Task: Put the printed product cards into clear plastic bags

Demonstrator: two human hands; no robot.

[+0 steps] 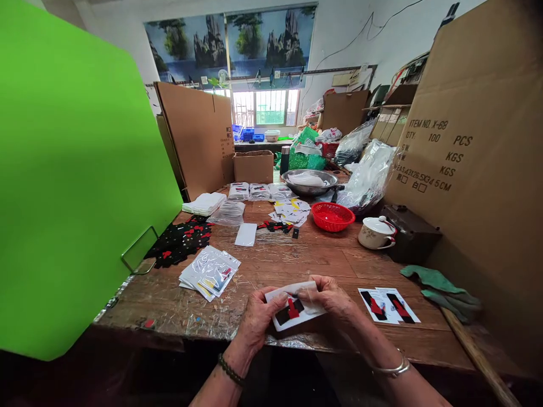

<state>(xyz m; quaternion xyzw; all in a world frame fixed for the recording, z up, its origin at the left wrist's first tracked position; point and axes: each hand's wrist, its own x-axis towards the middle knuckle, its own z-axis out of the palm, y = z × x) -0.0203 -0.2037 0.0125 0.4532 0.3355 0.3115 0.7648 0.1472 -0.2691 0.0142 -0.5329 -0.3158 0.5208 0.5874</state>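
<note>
Near the table's front edge, both my hands grip a small white packet [282, 326] with a black-and-red piece showing on its face. My left hand [257, 316] pinches its left side, thumb on top. At the upper right corner, my right hand [335, 299] holds it with closed fingers. To the left lies a stack of clear-bagged white cards [207, 268]. Two white cards bearing black-and-red pieces [388, 305] rest to the right. Farther back are a blank white card [246, 234], a few black-and-red pieces [275, 226] and a heap of black and red pieces [182, 240].
A green panel [85, 186] stands at left and a large cardboard sheet [479, 113] at right. Behind are a red basket [333, 217], a metal pan [311, 189], a lidded cup [376, 233] and plastic bags [369, 175]. A green cloth [441, 288] lies by a wooden handle [479, 356].
</note>
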